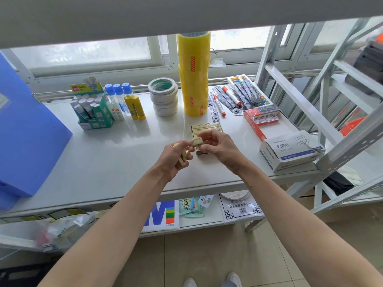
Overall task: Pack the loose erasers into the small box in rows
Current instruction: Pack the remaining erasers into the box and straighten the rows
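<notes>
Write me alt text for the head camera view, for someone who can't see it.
Over a white shelf, the person's right hand pinches one small tan eraser above a small gold box, while the left hand holds several more erasers. Behind stand a tall stack of yellow tape rolls, glue bottles and markers.

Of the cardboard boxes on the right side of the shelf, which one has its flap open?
The white and blue paper clip box nearest the shelf's front edge; its flap is lifted, while the red and white box behind it is shut.
</notes>
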The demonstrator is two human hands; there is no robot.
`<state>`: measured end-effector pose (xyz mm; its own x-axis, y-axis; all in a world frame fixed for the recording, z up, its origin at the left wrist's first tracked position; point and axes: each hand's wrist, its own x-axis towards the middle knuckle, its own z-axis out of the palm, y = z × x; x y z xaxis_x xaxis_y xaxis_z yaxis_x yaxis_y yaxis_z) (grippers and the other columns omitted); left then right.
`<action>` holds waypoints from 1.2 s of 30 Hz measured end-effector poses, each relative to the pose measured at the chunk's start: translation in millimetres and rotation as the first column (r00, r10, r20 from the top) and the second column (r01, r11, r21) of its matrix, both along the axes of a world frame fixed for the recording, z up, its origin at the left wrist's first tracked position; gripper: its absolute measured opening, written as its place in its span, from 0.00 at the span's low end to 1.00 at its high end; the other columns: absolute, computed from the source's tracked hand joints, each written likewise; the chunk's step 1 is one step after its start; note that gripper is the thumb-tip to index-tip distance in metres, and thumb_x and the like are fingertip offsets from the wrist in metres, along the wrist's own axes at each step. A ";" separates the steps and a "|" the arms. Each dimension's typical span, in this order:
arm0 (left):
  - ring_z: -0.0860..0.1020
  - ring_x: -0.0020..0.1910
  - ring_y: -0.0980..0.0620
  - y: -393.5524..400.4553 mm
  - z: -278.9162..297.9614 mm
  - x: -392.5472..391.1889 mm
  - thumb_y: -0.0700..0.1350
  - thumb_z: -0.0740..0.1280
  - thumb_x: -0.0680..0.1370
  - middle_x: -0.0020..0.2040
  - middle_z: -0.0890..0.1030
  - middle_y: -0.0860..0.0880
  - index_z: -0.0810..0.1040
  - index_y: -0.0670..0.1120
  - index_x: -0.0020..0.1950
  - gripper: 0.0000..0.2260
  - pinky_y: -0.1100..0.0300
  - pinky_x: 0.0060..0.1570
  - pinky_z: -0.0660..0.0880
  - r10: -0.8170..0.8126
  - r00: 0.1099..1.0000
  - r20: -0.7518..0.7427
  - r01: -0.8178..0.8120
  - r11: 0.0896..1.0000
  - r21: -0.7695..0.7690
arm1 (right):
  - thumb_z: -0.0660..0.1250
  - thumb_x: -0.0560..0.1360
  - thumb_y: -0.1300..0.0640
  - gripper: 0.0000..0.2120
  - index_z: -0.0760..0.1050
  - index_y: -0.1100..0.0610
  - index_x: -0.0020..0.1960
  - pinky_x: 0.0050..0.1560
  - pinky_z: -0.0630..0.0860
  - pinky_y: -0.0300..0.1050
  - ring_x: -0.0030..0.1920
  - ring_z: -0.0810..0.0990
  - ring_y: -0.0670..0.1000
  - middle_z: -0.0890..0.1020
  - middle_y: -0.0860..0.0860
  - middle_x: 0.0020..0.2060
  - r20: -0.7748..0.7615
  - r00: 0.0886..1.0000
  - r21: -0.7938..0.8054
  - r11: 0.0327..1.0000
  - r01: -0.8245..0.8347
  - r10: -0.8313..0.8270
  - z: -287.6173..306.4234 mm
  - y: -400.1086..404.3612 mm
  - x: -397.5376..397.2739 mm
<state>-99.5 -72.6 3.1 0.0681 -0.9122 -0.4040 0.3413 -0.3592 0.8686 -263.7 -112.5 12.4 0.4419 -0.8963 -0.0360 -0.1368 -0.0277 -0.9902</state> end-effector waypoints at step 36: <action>0.70 0.32 0.52 -21.7 -7.4 -15.1 0.43 0.70 0.76 0.40 0.76 0.45 0.76 0.42 0.57 0.11 0.62 0.25 0.66 0.035 0.880 0.474 -0.062 0.997 0.041 | 0.75 0.70 0.60 0.09 0.80 0.58 0.48 0.50 0.77 0.48 0.40 0.78 0.49 0.80 0.53 0.43 -0.461 0.835 -0.463 0.884 0.061 -0.300 -18.0 -40.6 -24.9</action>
<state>-114.6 -94.3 -4.3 0.3068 -0.8807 -0.3610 -0.0864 -0.4035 0.9109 -288.6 -153.1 -5.6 0.2944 -0.9378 0.1842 -0.6574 -0.3386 -0.6732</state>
